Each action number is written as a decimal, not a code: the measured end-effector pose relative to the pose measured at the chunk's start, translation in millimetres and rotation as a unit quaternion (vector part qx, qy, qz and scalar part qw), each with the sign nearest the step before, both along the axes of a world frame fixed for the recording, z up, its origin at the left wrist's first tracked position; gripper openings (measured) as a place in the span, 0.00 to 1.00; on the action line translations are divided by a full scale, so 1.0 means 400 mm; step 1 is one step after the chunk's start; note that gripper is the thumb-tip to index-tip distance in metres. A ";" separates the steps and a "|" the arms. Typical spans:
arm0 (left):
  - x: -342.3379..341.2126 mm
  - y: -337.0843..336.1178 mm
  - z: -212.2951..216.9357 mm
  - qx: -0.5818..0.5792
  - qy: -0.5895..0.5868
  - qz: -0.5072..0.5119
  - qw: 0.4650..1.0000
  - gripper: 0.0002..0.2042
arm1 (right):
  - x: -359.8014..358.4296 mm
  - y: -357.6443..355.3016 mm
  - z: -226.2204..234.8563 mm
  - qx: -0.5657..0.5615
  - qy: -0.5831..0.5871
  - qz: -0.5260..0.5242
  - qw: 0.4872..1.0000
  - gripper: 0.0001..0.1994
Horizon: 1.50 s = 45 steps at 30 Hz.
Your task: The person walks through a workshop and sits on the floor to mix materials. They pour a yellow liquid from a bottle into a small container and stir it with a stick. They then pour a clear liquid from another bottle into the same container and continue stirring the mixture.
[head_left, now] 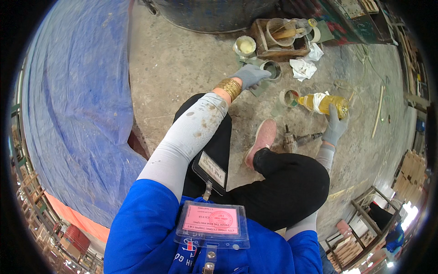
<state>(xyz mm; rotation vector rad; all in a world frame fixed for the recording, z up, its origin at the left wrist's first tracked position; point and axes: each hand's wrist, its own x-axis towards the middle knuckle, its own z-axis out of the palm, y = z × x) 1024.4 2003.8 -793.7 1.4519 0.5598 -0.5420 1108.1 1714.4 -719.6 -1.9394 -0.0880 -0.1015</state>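
My left hand (250,76), in a grey glove, reaches forward and grips the rim of a small grey cup (278,72) standing on the floor. In my right hand (336,125), also gloved in grey, is a clear bottle of yellow liquid (325,104) with white cloth wound round it. The bottle lies nearly level, its neck pointing left at a second small cup (289,106). Whether liquid is flowing from it I cannot tell. Beyond my left hand stands a white tub (245,46) with pale yellow stuff inside.
A wooden crate (284,55) holds a clear container and a brush-like tool. Crumpled white paper (303,69) lies beside it. A power drill (296,140) rests near my pink shoe (265,139). Blue tarp (86,100) covers the left side; a large dark vat (214,16) stands ahead.
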 end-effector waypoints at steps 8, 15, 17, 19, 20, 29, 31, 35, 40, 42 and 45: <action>-0.001 0.005 -0.022 0.005 -0.004 0.011 1.000 0.25 | -0.006 0.013 0.002 0.024 0.006 -0.004 1.000 0.27; -0.001 0.002 -0.019 0.001 -0.005 0.013 1.000 0.25 | -0.001 0.000 -0.002 0.027 0.009 -0.002 1.000 0.26; 0.002 0.000 -0.013 0.004 0.000 0.009 1.000 0.25 | 0.005 -0.007 -0.004 0.019 0.011 0.003 1.000 0.26; 0.000 0.001 -0.009 0.008 0.005 0.008 1.000 0.25 | 0.004 -0.003 -0.004 0.009 0.009 0.004 1.000 0.25; 0.000 0.001 -0.008 0.009 0.007 0.008 1.000 0.26 | 0.002 -0.002 -0.004 0.003 0.004 0.002 1.000 0.25; 0.002 -0.003 -0.007 -0.004 0.010 0.001 1.000 0.25 | -0.005 -0.005 -0.007 0.041 0.011 0.000 0.999 0.24; 0.007 -0.001 -0.018 0.012 0.005 -0.006 1.000 0.26 | -0.002 -0.009 -0.011 0.037 0.012 -0.004 0.999 0.24; -0.006 -0.009 -0.061 0.141 -0.084 0.021 0.986 0.30 | 0.001 -0.011 -0.019 0.046 0.031 -0.001 0.998 0.24; 0.015 -0.034 -0.046 0.276 -0.163 0.072 0.944 0.35 | 0.000 -0.014 -0.018 0.024 0.029 -0.016 0.999 0.24; 0.042 -0.043 -0.020 0.345 -0.228 0.085 0.907 0.35 | 0.002 -0.016 -0.020 0.008 0.032 -0.022 0.999 0.24; 0.120 -0.073 0.052 0.339 -0.336 0.068 0.876 0.35 | 0.008 -0.020 -0.030 0.034 0.035 -0.026 0.998 0.24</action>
